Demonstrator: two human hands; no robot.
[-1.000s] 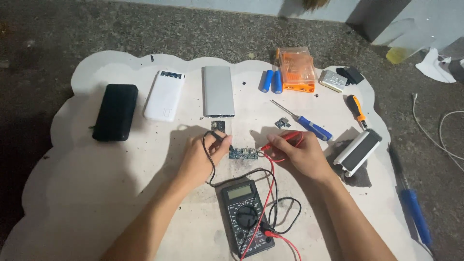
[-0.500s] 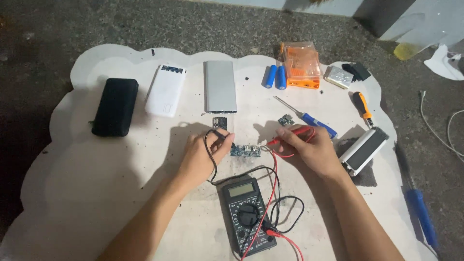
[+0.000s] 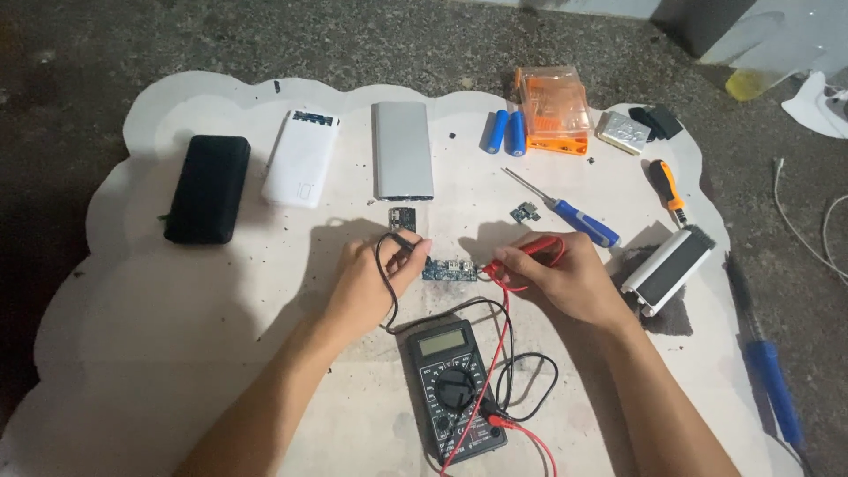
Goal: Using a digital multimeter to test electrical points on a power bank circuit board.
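Makeshift repair spot: multimeter, screwdrivers, white board on floor.

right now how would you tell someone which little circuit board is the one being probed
Start at the white scallop-edged board on the floor, then find the dark multimeter at its near edge. Just above the meter, between the left hand and right hand, lies the small blue circuit board. Unlike the two loose little boards farther up, it has the black probe and red probe at its ends.
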